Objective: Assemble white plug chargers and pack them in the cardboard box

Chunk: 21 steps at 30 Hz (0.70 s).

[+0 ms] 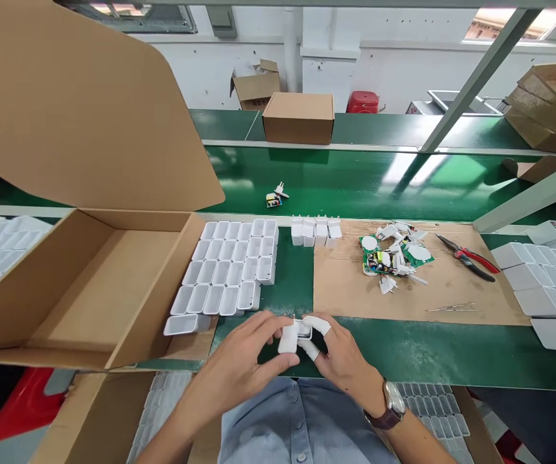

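Observation:
Close to my body, just above the table's front edge, both hands meet around a small white plastic housing. My left hand [246,361] pinches a rounded white piece [288,339] between thumb and fingers. Touching it on the right is an open-sided white plastic case [304,330], gripped by my right hand [340,357], which wears white finger covers on its thumb and index finger. Whether the two pieces are joined, I cannot tell. Beyond my left hand stand rows of white plastic cases [224,264]. A smaller row of white parts [315,231] lies further back.
A brown cardboard sheet [340,296] bears a pile of green circuit boards [398,254], red-handled pliers [468,256] and tweezers [451,307]. A large open carton [152,296] stands at left. White cases [543,283] are stacked at right. Metal posts [480,80] cross the back.

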Available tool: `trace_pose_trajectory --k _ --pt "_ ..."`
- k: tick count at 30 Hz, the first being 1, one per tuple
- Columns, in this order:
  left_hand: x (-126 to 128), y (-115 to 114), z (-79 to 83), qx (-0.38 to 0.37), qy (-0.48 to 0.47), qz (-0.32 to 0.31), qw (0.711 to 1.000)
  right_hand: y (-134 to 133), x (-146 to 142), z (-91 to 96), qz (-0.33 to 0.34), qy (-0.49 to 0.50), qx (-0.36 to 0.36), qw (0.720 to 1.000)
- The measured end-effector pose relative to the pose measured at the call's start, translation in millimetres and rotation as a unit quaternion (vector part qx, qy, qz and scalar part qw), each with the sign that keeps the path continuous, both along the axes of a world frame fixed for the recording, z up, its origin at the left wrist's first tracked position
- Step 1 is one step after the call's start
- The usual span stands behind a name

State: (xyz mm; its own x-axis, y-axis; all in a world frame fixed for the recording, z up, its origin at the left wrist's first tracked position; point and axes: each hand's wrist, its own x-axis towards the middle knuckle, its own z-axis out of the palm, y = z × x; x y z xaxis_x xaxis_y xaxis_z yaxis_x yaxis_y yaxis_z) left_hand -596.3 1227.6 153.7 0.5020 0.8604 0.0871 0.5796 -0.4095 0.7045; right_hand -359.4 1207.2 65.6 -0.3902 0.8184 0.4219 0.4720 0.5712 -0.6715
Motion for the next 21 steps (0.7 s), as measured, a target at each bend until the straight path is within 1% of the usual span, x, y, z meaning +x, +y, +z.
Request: trace_pose_trajectory --k 2,5,8,9,11,14,16,18,21 --pt "4.3 1.4 0.1 -0.053 -0.035 0.010 0.998 0.1 0.2 0.9 0.000 0.001 -0.003 1.000" --pt "8.1 1.7 -4.0 -0.100 -0.080 0.011 0.992 -0.3 0.0 0.4 -0.005 0.005 -0.003 1.000" --pt "9.2 -1.2 -9.9 -0.122 -0.069 -0.003 0.990 -1.3 -0.5 -2.6 -0.016 -0.001 0.002 1.000" --pt "9.9 -2.8 -12.2 -0.112 -0.054 0.001 0.992 -1.6 -0.7 -3.8 -0.019 -0.004 0.003 1.000" --pt "13.3 -6.6 -18.2 -0.058 -0.032 0.029 0.997 -2.0 -1.2 -5.3 -0.021 -0.005 0.007 1.000" --pt "23.5 -13.0 -33.5 0.043 -0.056 0.086 0.994 -1.8 -1.8 -4.2 -0.024 0.002 0.013 1.000" --pt "32.7 -18.0 -47.2 0.093 -0.093 0.130 0.983 -1.2 -2.2 -1.8 -0.025 0.005 0.014 1.000" --pt "41.9 -23.3 -60.2 0.125 -0.121 0.185 0.967 -0.8 -2.4 0.2 -0.028 0.004 0.016 0.999" --pt "51.7 -29.9 -71.8 0.131 -0.136 0.261 0.947 -1.6 -2.6 0.0 -0.031 0.005 0.017 0.999"
